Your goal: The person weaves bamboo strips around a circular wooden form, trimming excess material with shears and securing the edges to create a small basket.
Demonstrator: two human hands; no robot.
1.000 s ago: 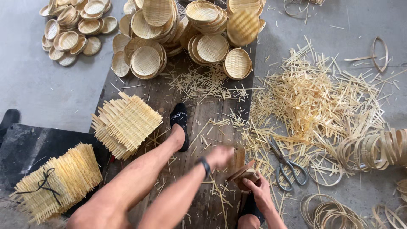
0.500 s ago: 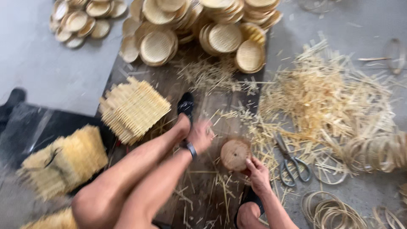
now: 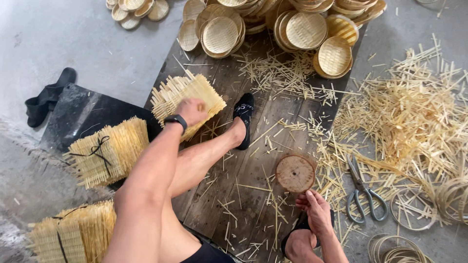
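My left hand (image 3: 191,111), with a dark watch on the wrist, rests on top of a stack of square woven bamboo mats (image 3: 186,101) lying on the dark wooden board (image 3: 253,165). Whether its fingers grip a mat I cannot tell. My right hand (image 3: 318,210) hovers open just below a round wooden disc (image 3: 295,173) standing on the board, close to its lower edge and holding nothing. My left leg stretches across the board, its foot in a black slipper (image 3: 244,115).
Piles of round woven bamboo trays (image 3: 273,24) lie at the top. Loose bamboo strips (image 3: 404,122) cover the right side, with scissors (image 3: 363,192) and bamboo hoops (image 3: 451,199). Tied mat bundles (image 3: 108,151) sit at left, and a black slipper (image 3: 48,95) beyond.
My left hand has left the disc and reached up-left onto the stack of mats. The disc now stands free on the board; my right hand has dropped just below it.
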